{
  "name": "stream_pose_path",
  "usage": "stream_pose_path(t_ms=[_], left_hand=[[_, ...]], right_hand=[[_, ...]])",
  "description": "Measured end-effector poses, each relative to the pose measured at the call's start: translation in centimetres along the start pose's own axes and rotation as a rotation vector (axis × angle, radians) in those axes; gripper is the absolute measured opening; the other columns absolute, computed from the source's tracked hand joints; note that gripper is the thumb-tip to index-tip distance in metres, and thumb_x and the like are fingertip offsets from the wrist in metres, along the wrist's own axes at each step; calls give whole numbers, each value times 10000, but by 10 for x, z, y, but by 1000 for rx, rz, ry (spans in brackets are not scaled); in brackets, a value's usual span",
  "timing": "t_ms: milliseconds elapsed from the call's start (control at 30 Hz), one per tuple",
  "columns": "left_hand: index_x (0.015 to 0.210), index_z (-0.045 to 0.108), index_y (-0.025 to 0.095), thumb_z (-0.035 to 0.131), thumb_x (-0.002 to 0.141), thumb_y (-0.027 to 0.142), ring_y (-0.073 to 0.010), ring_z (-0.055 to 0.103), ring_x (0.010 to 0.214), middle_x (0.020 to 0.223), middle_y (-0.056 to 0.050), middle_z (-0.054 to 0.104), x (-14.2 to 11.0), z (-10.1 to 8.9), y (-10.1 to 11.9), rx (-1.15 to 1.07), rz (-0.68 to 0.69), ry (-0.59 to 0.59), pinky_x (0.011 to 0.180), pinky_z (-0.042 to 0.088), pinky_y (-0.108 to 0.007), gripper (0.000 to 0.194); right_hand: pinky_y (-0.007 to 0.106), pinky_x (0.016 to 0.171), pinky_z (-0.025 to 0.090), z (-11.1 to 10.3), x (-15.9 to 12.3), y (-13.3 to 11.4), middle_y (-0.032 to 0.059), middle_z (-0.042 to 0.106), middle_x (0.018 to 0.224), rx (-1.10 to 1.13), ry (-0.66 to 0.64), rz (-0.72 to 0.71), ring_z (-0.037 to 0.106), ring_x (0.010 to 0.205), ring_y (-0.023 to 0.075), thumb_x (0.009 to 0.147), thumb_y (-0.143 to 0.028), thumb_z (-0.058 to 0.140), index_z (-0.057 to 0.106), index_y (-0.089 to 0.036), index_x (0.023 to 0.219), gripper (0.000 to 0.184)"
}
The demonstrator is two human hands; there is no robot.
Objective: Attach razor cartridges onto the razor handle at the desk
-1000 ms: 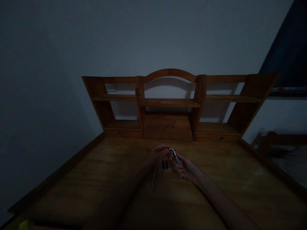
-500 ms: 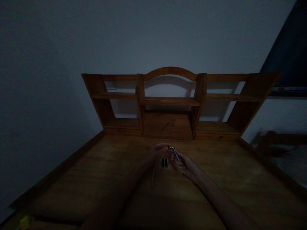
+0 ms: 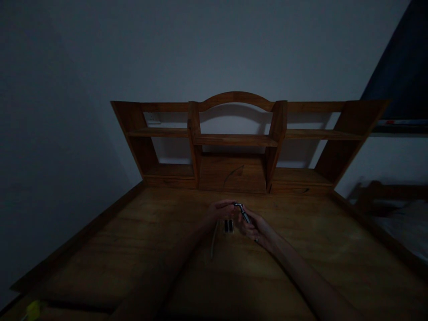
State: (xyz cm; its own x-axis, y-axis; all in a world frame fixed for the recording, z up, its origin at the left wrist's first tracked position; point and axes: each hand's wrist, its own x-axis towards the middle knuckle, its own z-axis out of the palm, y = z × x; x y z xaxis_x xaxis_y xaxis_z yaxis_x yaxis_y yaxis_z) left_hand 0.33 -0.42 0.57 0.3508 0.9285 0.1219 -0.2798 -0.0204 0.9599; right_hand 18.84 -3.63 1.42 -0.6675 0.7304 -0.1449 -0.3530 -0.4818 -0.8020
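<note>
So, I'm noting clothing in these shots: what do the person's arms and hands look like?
The left hand and right hand wear no gloves. The right forearm shows no sleeve; the left forearm darkens into shadow, with no sleeve visible. Too dim to tell about rings.

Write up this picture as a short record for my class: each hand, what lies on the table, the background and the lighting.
Left hand: at the tip of the bent shiny tool; contact unclear
Right hand: gripping that tool
On table: two dark pieces, thin pale strip
Background: wooden shelf unit
Lighting: dim
</note>
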Motion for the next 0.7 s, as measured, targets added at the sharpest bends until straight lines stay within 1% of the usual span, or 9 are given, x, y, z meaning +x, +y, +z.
stream_pose_path(t_ms=[100, 233, 333, 533, 700], left_hand=[[1083, 657, 113, 715, 710, 419, -278, 657, 892, 1014, -158, 693, -1, 0, 1, -2, 11, -43, 814, 475, -388, 487], [1077, 662, 114, 711, 723, 401, -287, 646, 941, 1061, -162, 684, -3, 1, 3, 21, 16, -10, 848, 471, -402, 458], [1087, 662, 120, 701, 739, 387, -295, 629, 992, 1095, -151, 676, -4, 2, 6, 30, 20, -22, 886, 462, -406, 440], [1077, 662, 118, 735, 699, 386, -294, 628, 1018, 1090, -148, 678, -2, 1, 5, 19, 25, -9, 933, 452, -427, 468], [1069, 665, 137, 728, 706, 390, -290, 629, 1024, 1086, -130, 683, -1, -1, 2, 36, 15, -7, 950, 442, -433, 447]], right_hand=[[162, 301, 80, -1, 1, 0, -103, 244, 473, -11, 22, 10, 106, 351, 36, 872, -555, 467, 552, -161, 828, 406], [155, 304, 83, -6, 3, 3, -107, 240, 465, -42, 55, -8, 112, 346, 30, 860, -562, 487, 570, -150, 846, 421], [155, 303, 91, -10, 5, 5, -105, 254, 464, -50, 85, -37, 131, 341, 28, 857, -568, 492, 585, -138, 877, 440], [158, 304, 102, -9, 3, 5, -102, 293, 456, -53, 159, -70, 168, 336, 24, 843, -546, 537, 601, -124, 895, 430], [168, 301, 105, -11, 4, 6, -98, 301, 462, -50, 134, -45, 167, 339, 30, 841, -560, 525, 612, -117, 919, 458]])
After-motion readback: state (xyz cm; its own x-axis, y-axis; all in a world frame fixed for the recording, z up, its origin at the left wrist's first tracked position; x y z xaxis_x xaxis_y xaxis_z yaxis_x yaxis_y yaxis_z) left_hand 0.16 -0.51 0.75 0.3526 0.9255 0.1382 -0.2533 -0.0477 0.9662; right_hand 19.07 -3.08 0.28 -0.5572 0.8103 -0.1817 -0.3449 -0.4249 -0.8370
